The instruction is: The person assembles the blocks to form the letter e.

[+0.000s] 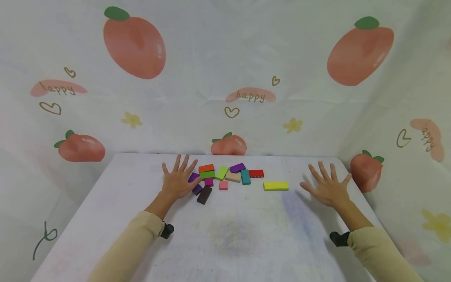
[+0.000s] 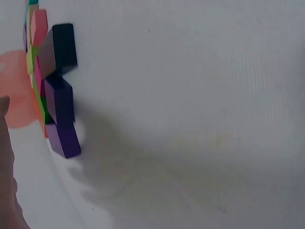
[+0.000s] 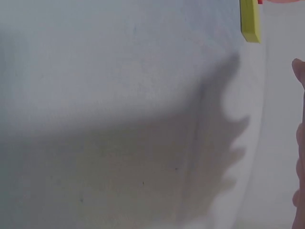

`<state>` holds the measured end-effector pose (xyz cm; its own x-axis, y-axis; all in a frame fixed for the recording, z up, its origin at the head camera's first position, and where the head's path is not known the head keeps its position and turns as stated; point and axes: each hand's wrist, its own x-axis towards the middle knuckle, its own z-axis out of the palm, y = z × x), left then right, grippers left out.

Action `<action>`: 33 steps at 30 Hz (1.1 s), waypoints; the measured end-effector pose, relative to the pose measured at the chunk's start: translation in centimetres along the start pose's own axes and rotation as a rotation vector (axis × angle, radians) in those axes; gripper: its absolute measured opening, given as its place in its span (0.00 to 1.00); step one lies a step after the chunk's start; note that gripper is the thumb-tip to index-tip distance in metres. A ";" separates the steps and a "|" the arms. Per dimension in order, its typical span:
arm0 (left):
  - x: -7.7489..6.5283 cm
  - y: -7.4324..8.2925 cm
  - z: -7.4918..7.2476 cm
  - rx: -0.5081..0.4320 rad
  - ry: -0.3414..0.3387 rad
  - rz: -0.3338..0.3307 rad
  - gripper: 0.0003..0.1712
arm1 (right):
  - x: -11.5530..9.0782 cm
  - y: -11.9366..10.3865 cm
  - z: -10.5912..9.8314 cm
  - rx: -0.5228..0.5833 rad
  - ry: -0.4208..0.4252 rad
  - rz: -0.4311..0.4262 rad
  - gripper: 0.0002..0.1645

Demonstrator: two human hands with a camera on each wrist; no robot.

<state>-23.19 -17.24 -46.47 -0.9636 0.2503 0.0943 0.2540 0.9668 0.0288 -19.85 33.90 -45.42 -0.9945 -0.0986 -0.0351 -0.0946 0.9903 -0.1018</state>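
Observation:
My left hand, fingers spread straight, hovers over the left end of a group of coloured blocks and holds nothing. Nearest to it lie a purple block, a dark purple block and a dark brown block; it partly hides the purple one. Beside them are an orange block, a green block and a magenta block. On the right, my right hand is also spread, holding nothing, with its shadow on the table. The long yellow block is nearest to it.
Further along the group are a lime block, purple block, beige block, pink block, teal block and red block. The white table meets a fruit-printed cloth behind and at the sides.

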 end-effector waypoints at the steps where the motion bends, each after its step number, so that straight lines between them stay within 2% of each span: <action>1: 0.1 0.4 0.0 -0.005 0.000 0.009 0.45 | 0.0 -0.2 0.1 -0.003 -0.002 -0.004 0.55; 14: 0.8 4.8 0.7 -0.054 -0.030 0.129 0.42 | -0.3 -2.0 0.8 0.038 0.012 -0.120 0.51; 19: 0.8 6.1 1.0 -0.074 -0.071 0.169 0.40 | -0.5 -2.8 1.0 0.074 0.000 -0.180 0.49; 26: 1.0 7.9 1.2 -0.067 -0.124 0.208 0.42 | -0.8 -3.6 1.4 0.120 -0.045 -0.277 0.47; 33: 1.3 8.9 1.5 -0.081 -0.170 0.248 0.43 | -0.8 -4.0 2.1 0.153 -0.056 -0.353 0.45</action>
<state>-22.31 -8.21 -47.55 -0.8699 0.4897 -0.0589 0.4823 0.8695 0.1061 -18.56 29.82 -47.07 -0.8975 -0.4403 -0.0251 -0.4187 0.8687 -0.2646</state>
